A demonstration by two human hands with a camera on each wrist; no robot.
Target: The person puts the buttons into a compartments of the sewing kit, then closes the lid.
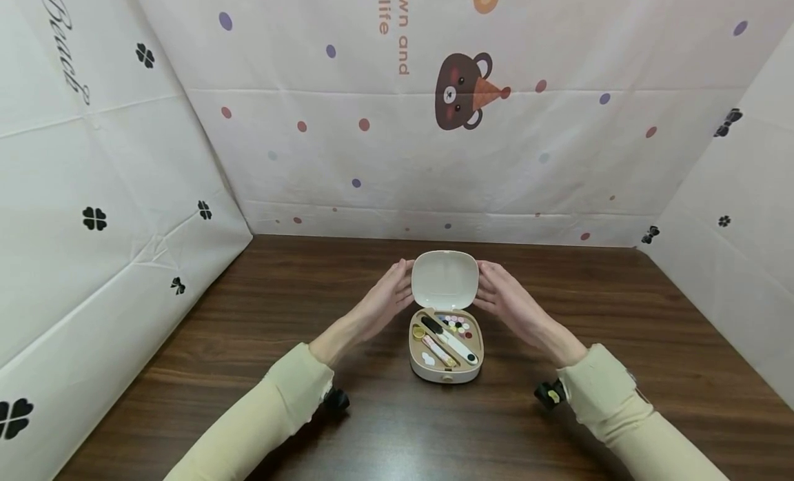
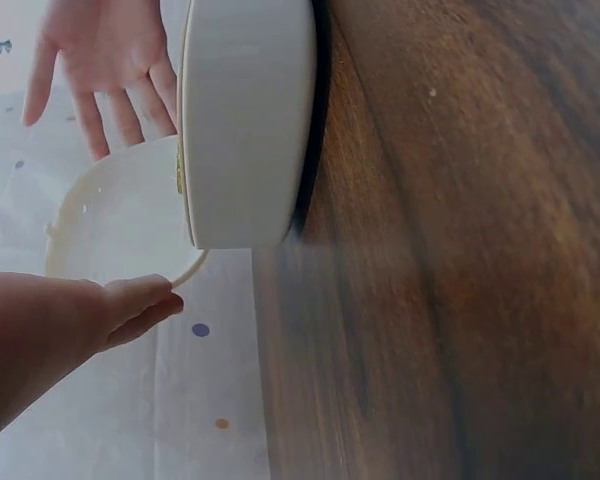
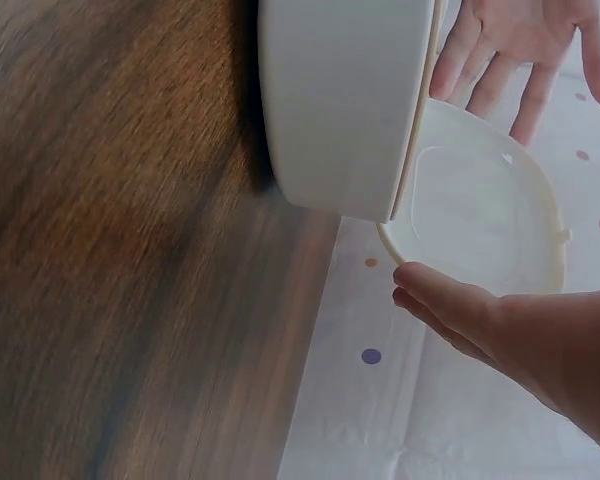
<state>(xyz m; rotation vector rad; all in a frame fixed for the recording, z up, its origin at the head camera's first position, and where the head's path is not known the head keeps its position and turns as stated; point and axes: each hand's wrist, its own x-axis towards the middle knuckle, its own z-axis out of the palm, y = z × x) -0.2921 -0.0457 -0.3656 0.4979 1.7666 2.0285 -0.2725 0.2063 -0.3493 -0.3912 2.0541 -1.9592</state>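
Note:
A small white sewing kit box (image 1: 446, 375) stands on the table with its lid (image 1: 444, 280) raised upright at the back. Inside its beige tray lie a white-handled tool with a dark end (image 1: 455, 344), several coloured buttons (image 1: 457, 324), a pinkish tube (image 1: 438, 351), a round gold piece (image 1: 418, 331) and a small white piece (image 1: 428, 358). My left hand (image 1: 386, 298) is at the lid's left edge, fingers straight. On the opposite edge my right hand (image 1: 510, 300) mirrors it, its straight fingers partly behind the lid. Both wrist views show the lid between two flat hands.
The dark wooden table (image 1: 285, 295) runs back to a white printed cloth (image 1: 347, 157) hung as a wall, with further cloth walls at left and right. Dark wrist devices (image 1: 550, 395) sit under both sleeve cuffs.

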